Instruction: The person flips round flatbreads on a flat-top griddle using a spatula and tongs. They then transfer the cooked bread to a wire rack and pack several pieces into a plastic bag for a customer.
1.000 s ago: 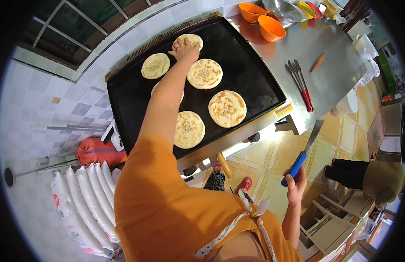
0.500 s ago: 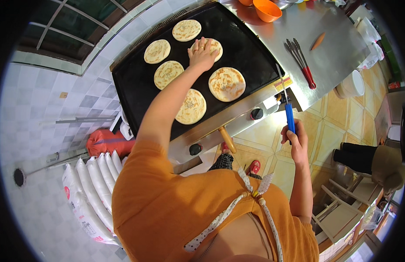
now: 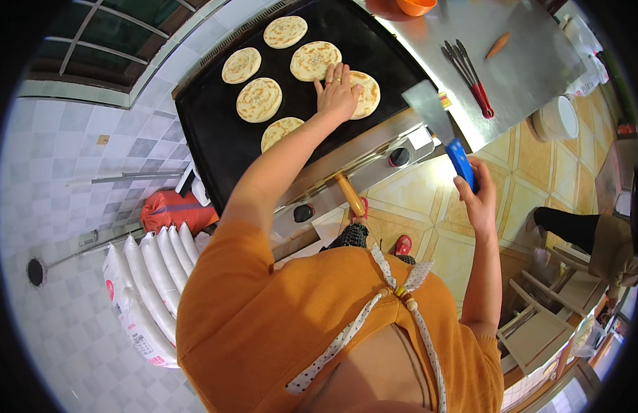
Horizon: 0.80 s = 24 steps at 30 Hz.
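Several round, browned flatbreads lie on a black griddle [image 3: 215,148]. My left hand [image 3: 338,96] reaches over it with fingers stretched out, covering the left part of the nearest right-hand flatbread [image 3: 368,96]. Its fingertips come to the lower edge of another flatbread [image 3: 315,60]; whether they press on it I cannot tell. My left forearm partly hides a flatbread [image 3: 280,132] near the griddle's front. Off the griddle's front right corner, my right hand [image 3: 481,193] is closed around the blue handle of a scraper [image 3: 436,113], its broad metal blade turned up toward the griddle's edge.
On the steel counter [image 3: 532,82] at the right lie red-handled tongs [image 3: 474,86], a brown spindle-shaped piece [image 3: 498,45] and an orange bowl [image 3: 416,5]. A wooden handle [image 3: 350,194] juts from the griddle's front. White sacks [image 3: 143,289] are stacked at the left. Another person [image 3: 601,241] is at the right.
My left hand has moved right and nearer, from the middle flatbread to the right-hand one. My right hand has turned the scraper so its blade shows broad instead of edge-on.
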Tool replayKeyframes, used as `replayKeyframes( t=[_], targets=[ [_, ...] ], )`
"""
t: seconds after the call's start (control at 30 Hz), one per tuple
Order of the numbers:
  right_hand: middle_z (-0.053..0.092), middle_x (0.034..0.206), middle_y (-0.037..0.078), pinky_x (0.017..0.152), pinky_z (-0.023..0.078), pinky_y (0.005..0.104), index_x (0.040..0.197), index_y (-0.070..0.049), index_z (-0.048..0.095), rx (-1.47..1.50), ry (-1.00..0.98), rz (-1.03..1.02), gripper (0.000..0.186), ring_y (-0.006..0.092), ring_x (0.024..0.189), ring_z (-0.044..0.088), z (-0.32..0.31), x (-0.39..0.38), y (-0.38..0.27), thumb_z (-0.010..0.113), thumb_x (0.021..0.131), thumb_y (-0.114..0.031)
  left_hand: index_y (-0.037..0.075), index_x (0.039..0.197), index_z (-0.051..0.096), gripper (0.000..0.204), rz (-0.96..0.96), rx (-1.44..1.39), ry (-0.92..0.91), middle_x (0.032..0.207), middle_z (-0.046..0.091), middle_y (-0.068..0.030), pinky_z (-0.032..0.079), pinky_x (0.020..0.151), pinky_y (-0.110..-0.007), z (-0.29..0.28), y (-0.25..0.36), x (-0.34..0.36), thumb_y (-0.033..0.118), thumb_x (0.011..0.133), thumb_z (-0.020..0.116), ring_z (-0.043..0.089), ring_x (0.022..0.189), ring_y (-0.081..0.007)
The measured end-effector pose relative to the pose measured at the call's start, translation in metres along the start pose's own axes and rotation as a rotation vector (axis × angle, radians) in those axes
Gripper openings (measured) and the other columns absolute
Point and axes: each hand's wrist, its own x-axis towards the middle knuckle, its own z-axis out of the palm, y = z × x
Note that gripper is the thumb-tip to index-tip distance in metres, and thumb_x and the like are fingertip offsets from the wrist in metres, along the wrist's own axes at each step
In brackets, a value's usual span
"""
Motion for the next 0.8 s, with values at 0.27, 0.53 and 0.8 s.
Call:
replayKeyframes(
  t=[0.27,0.53,0.8],
  targets=[
    [0.062,0.084,0.017,0.071,0.047,0.0345,0.103,-0.002,0.054,-0.431,-0.043,-0.205,0.032,0.0276,0.076,0.062,-0.029,0.052,-0.012,0.066,0.075,-0.012,0.010,0.137,0.029,0.056,0.513,-0.070,-0.017,0.144,0.025,-0.0074,0.020,0.104,-0.053,-0.037,0.013,0.010,0.034,0.089,0.045,0.018,0.135,-0.0251],
    [0.062,0.079,0.017,0.067,0.048,0.0338,0.103,-0.004,0.055,-0.428,-0.029,-0.096,0.033,0.0267,0.071,0.062,-0.034,0.026,-0.008,0.068,0.074,-0.014,0.009,0.141,0.017,0.064,0.203,-0.007,-0.088,0.148,0.012,-0.0097,0.013,0.104,-0.057,-0.011,0.019,0.005,0.041,0.090,0.039,0.010,0.136,-0.0276],
    [0.062,0.077,0.017,0.066,0.047,0.0376,0.101,-0.007,0.058,-0.627,-0.145,-0.237,0.032,0.0333,0.072,0.060,-0.023,0.098,-0.022,0.066,0.072,-0.016,0.013,0.139,0.024,0.062,-0.071,0.167,-0.124,0.146,0.022,-0.0071,0.019,0.107,-0.045,-0.024,-0.079,0.069,0.048,0.089,0.036,0.018,0.135,-0.0241]
  ],
)
